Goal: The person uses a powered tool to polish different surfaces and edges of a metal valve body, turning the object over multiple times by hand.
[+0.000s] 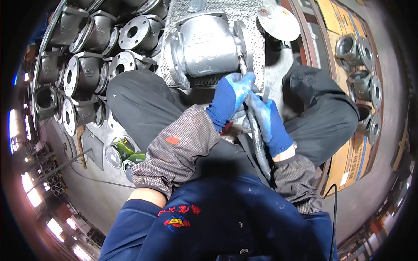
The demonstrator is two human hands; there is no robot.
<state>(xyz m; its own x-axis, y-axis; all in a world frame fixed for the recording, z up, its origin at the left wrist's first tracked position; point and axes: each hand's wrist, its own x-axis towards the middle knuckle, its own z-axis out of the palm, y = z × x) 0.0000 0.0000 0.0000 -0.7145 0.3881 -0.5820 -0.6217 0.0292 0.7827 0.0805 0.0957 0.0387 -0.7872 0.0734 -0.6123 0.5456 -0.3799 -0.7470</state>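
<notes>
A silver-grey cast valve body with round flanges lies on its side on a patterned metal work surface in front of me. My left hand, in a blue coated glove, is closed round a slim hand grinder. Its thin tip reaches the valve body's right flange; whether it touches is hard to tell. My right hand, gloved alike, grips the grinder's rear just below the left hand. A thick grey flexible hose runs from there down toward my lap. My fingers partly hide the tool's body.
Several similar valve bodies are stacked at the left. More valve bodies stand on cardboard at the right. A round white disc is beside the work surface. Green-and-black cans stand on the floor by my left knee.
</notes>
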